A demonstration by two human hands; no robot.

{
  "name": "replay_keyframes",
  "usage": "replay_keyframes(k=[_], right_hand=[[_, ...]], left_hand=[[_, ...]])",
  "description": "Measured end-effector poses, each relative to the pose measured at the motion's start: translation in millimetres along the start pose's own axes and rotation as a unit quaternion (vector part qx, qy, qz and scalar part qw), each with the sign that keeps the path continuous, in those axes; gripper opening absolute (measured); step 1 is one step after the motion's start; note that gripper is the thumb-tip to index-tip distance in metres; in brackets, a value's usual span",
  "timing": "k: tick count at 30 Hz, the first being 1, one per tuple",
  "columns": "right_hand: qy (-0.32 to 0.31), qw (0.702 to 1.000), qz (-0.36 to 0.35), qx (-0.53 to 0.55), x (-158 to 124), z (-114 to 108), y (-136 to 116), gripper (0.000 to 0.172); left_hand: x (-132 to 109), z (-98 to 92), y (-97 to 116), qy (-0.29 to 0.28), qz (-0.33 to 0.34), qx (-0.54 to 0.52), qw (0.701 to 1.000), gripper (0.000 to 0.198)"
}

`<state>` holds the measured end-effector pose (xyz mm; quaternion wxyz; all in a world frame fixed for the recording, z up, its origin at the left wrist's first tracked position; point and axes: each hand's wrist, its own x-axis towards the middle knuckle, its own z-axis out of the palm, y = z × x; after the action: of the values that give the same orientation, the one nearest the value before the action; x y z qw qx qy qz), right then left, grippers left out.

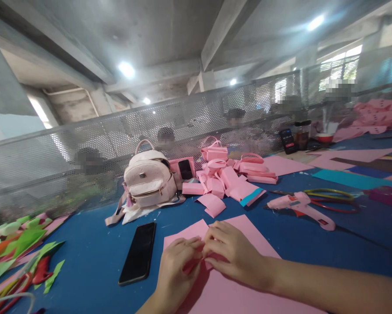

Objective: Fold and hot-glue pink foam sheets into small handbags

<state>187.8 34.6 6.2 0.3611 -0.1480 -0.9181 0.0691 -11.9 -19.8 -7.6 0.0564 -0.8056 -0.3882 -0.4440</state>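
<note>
My left hand point(179, 268) and my right hand point(237, 253) meet over large pink paper sheets point(248, 294) on the blue table. The fingers of both are bent and pinch a small pink paper piece point(191, 265) between them. Most of that piece is hidden by the fingers, so its shape does not show. To the right of my hands lies a pink glue gun point(289, 203), its cord running off to the right. A black phone point(139, 253) rests flat to the left of my left hand.
A pale pink backpack point(150, 179) stands at the table's back beside folded pink paper pieces point(220, 176). Scissors point(24, 283) and green paper scraps point(29, 242) lie at left. Teal paper strips point(356, 179) are at right. Behind the mesh partition point(117, 131) sit several people.
</note>
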Motion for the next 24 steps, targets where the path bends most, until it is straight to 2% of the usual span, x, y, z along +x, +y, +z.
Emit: replay_keyframes(k=[7,13,18,24], right_hand=[[0.016,1.000,0.001,0.017,-1.1,2.1,0.0,0.006],[0.000,1.000,0.011,0.018,-0.1,0.6,-1.4,0.005],[-0.022,0.999,0.021,0.024,1.1,-3.3,-3.0,0.008],[-0.016,0.999,0.027,0.040,0.4,-3.7,-1.5,0.013]], left_hand=[[1.4,-0.5,2.2,-0.001,-0.007,-0.008,1.000,0.024],[2.1,-1.0,3.1,-0.006,-0.011,-0.011,1.000,0.023],[0.8,-1.6,1.3,-0.015,-0.029,-0.013,0.999,0.031],[-0.4,-2.1,0.9,-0.020,-0.053,-0.029,0.998,0.033]])
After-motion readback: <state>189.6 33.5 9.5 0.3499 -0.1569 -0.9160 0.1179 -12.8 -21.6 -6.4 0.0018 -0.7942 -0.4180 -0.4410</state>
